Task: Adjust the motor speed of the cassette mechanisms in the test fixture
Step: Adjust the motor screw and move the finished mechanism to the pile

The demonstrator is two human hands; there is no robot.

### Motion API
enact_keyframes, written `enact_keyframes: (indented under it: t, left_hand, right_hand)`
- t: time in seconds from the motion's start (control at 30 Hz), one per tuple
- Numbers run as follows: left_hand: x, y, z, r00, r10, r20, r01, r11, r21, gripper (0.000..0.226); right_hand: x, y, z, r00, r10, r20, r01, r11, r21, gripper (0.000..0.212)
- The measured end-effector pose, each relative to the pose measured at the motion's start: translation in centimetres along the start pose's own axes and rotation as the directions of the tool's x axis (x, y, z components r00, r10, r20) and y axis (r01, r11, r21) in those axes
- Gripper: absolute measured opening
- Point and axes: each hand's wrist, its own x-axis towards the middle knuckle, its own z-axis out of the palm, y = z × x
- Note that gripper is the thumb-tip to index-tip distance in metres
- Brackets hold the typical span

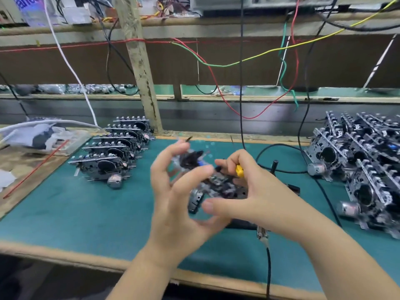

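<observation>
A cassette mechanism sits in the black test fixture at the middle of the green mat. My left hand hovers over its left side with fingers spread; a second, blurred mechanism shows just behind those fingers, and I cannot tell whether the hand holds it. My right hand is closed around a small yellow-handled screwdriver, whose tip is hidden among the parts.
A row of mechanisms stands at the left on the green mat. A stacked pile of mechanisms fills the right side. Black cables run from the fixture, and coloured wires hang above.
</observation>
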Motion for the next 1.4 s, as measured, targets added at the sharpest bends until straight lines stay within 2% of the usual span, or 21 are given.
enact_keyframes:
  t: [0.07,0.13,0.2,0.23,0.27,0.33,0.4,0.43,0.5,0.6,0.8,0.97,1.13,1.3,1.4]
  left_hand:
    - [1.4,1.0,1.7,1.0,0.011,-0.025,-0.013,0.993,-0.113,0.061]
    - [2.5,1.3,2.6,1.0,-0.018,0.01,0.02,0.98,-0.198,0.069]
    - [3.2,0.5,2.6,0.991,-0.039,0.129,0.063,0.98,-0.188,0.081]
    - [3.6,-0.2,2.4,0.972,-0.093,0.217,0.13,0.978,-0.164,0.088]
    - [4.1,-1.0,2.0,0.929,-0.186,0.321,0.235,0.964,-0.122,0.094]
    - [4.9,-2.9,1.7,0.763,-0.365,0.533,0.426,0.905,0.009,0.108]
    - [5.2,-4.7,1.8,0.587,-0.431,0.685,0.474,0.869,0.141,0.115]
    - [5.4,-5.3,1.9,0.526,-0.438,0.729,0.47,0.864,0.18,0.115]
    - [5.7,-6.0,2.3,0.474,-0.45,0.757,0.474,0.855,0.212,0.113]
    - [5.9,-6.6,2.5,0.464,-0.461,0.757,0.466,0.853,0.234,0.112]
    - [5.7,-7.0,3.1,0.397,-0.499,0.77,0.454,0.836,0.309,0.115]
    - [6.3,-7.2,3.3,0.399,-0.526,0.751,0.43,0.831,0.353,0.113]
    - [6.5,-7.4,3.3,0.353,-0.523,0.776,0.465,0.818,0.339,0.103]
    - [5.7,-7.1,3.4,0.386,-0.54,0.748,0.527,0.795,0.302,0.091]
    - [5.5,-7.0,3.4,0.401,-0.535,0.744,0.544,0.792,0.277,0.095]
  right_hand:
    - [-0.1,0.0,-0.9,0.998,-0.017,-0.06,0.014,0.999,-0.044,0.067]
    - [-0.1,0.4,-2.5,0.992,-0.009,-0.125,0.006,1.0,-0.019,0.06]
    - [0.3,1.3,-4.5,0.984,-0.003,-0.177,-0.011,0.997,-0.078,0.056]
    - [0.5,1.8,-5.5,0.982,-0.011,-0.19,-0.023,0.984,-0.177,0.057]
    - [0.8,2.3,-6.4,0.982,-0.019,-0.186,-0.037,0.956,-0.292,0.058]
    - [1.5,3.4,-7.6,0.989,-0.026,-0.149,-0.045,0.89,-0.454,0.06]
    - [2.3,4.8,-8.0,0.994,-0.017,-0.107,-0.037,0.873,-0.487,0.059]
    - [2.5,5.4,-7.9,0.995,-0.011,-0.096,-0.038,0.873,-0.486,0.06]
    - [3.0,6.3,-7.7,0.995,-0.022,-0.094,-0.026,0.875,-0.484,0.061]
    - [3.4,6.9,-7.5,0.997,-0.031,-0.073,-0.006,0.887,-0.461,0.06]
    - [3.5,8.2,-7.0,0.999,-0.024,-0.04,0.0,0.854,-0.521,0.062]
    - [3.2,7.7,-9.2,0.998,0.052,0.045,-0.019,0.837,-0.547,0.072]
    - [3.2,7.0,-11.1,0.993,0.082,0.088,-0.019,0.829,-0.56,0.064]
    - [3.9,6.5,-11.2,0.99,0.116,0.078,-0.051,0.82,-0.571,0.066]
    - [4.0,6.5,-11.2,0.99,0.121,0.073,-0.061,0.831,-0.554,0.07]
